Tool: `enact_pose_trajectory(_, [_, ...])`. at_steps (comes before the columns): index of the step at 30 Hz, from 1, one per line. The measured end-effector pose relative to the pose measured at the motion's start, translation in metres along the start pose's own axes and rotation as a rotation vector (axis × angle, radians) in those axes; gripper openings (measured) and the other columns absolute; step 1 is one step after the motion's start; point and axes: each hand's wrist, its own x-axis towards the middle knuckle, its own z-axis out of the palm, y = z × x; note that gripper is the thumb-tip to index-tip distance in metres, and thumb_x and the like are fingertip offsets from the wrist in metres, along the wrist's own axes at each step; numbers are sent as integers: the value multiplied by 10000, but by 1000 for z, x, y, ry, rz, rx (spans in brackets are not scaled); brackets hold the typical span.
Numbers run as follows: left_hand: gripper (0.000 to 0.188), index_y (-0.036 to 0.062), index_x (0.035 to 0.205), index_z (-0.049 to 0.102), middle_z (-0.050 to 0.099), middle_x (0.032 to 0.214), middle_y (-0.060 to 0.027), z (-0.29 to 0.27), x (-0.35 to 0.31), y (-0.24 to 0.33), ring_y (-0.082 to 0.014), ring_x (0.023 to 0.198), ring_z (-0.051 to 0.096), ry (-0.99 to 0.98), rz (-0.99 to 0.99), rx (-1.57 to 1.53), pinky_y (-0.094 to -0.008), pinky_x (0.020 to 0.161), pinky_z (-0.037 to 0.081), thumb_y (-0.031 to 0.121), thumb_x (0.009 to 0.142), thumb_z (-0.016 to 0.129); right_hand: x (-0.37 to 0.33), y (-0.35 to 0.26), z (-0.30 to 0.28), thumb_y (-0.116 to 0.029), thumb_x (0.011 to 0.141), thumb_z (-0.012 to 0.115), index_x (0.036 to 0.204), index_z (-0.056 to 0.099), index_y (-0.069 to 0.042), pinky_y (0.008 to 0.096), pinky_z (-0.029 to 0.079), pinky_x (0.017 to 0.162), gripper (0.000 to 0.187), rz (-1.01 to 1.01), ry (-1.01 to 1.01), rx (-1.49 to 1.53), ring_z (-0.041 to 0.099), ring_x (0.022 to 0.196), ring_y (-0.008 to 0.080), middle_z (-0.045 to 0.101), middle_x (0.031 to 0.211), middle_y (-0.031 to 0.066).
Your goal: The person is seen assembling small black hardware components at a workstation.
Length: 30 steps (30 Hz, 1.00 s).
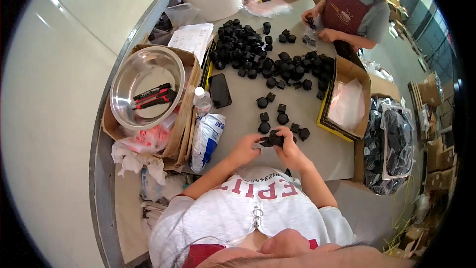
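The person is standing over the grey worktop with both hands drawn together just in front of the chest. The left hand is pinching a small black plastic part from its left side, fingers curled in a narrow grip around it, while the right hand is closing over the same part from the right and above, thumb and fingers wrapping it. The part is being held just above the near edge of the worktop, between the two hands, touching both.

Just beyond the hands a loose scatter of similar black pieces is lying on the worktop, some round, some squarish, and farther back a big heap of black parts is spreading across the middle. A black phone is lying face up near a clear plastic bottle. To the left a cardboard box is carrying a steel bowl with a red and black utility knife in it. To the right an open box lined with a plastic bag is sitting near the scatter. At the far end another person's hands are working on small black pieces
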Motion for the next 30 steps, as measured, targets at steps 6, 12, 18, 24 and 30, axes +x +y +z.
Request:
enact_pose_trajectory(6, [481,11,1114,594,623,1028,-141,-6,3,-5,-241,962,592,-41,41,-245,-329,841,460,60,638,650,-5,-15,-1,26,719,665,1129,477,-20,400,395,874,453,162,13,10,535,966,356,551,1066,160])
enact_pose_trajectory(12, [554,-3,1163,550,593,1121,-166,-13,-8,38,-266,1050,570,-17,123,-54,-340,863,464,32,623,664,3,-27,-3,-148,636,737,952,648,-162,397,282,851,328,-127,79,-449,502,950,216,616,979,-37])
enact_pose_trajectory(18, [544,-16,1181,531,541,1203,-179,5,-16,37,-286,1065,563,5,141,2,-331,849,478,28,648,631,-12,-22,24,-131,746,594,936,677,-193,573,183,947,217,-50,-160,-776,482,1008,209,587,1068,-58])
enact_pose_trajectory(24, [482,-34,1153,549,567,1169,-177,8,-15,10,-277,1060,568,14,71,-194,-320,871,461,22,675,568,-16,39,-2,-86,723,620,1035,645,-153,497,358,901,320,101,-55,-71,459,1126,280,558,1174,33])
enact_pose_trajectory(30, [416,-45,1084,596,598,1126,-182,0,-15,2,-284,1014,593,72,42,-133,-324,879,456,46,680,553,-40,48,13,-150,692,683,1188,530,-226,452,435,890,524,511,-204,-839,487,1092,312,435,1304,100])
